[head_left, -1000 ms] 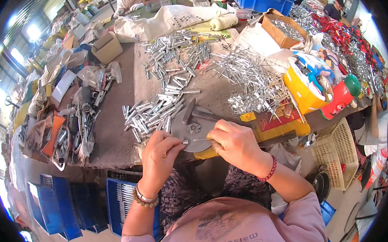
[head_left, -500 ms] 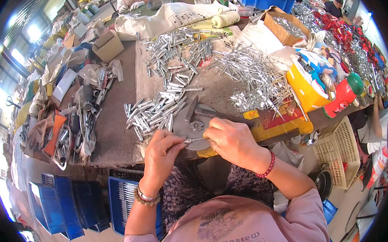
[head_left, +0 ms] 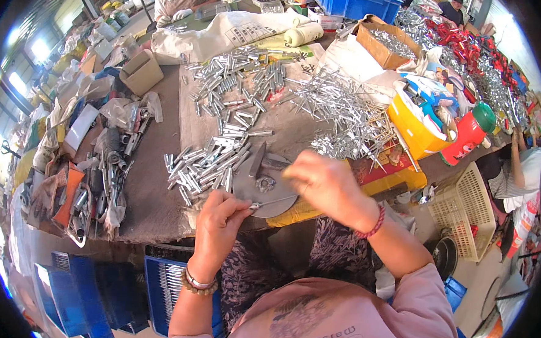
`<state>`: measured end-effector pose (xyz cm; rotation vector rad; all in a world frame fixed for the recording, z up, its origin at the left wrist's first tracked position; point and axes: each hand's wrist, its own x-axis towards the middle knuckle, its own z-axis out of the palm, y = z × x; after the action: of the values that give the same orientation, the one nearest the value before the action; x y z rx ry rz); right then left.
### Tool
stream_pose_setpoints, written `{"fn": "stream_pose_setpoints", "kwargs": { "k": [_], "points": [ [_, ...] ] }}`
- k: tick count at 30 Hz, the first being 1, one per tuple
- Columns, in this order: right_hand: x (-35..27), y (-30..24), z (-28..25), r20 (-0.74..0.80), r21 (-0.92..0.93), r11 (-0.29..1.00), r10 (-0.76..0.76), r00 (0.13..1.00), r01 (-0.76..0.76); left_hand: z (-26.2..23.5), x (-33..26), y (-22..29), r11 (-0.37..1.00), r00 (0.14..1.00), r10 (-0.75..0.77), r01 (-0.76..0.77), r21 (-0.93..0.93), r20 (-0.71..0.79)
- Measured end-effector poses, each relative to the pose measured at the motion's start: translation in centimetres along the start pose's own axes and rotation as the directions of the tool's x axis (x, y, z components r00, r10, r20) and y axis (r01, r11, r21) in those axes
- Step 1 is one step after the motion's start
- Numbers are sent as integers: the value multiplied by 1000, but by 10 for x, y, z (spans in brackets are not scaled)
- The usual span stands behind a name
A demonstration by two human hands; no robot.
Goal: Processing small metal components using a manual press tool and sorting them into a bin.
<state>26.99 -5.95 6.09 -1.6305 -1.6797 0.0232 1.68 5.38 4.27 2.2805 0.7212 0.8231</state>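
Thin rod pinched

The left hand grips its left end — the long axis points right and slightly far, over the grey disc. The right hand is blurred — its grip I cannot tell.

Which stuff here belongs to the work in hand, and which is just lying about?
Likely in the job:
metal piece with thin rod, pinched by left hand
round grey plate
silver tube pile
thin rod pile

Apparently lying about:
left-side cardboard box
red container with green lid
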Motion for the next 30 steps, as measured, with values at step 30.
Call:
{"fn": "stream_pose_setpoints", "kwargs": {
  "k": [30],
  "points": [
    [31, 9, -25, 575, 684, 245, 400, 714, -687, 0, -2, -2, 999, 999, 38, -38, 19, -11]
  ]
}}
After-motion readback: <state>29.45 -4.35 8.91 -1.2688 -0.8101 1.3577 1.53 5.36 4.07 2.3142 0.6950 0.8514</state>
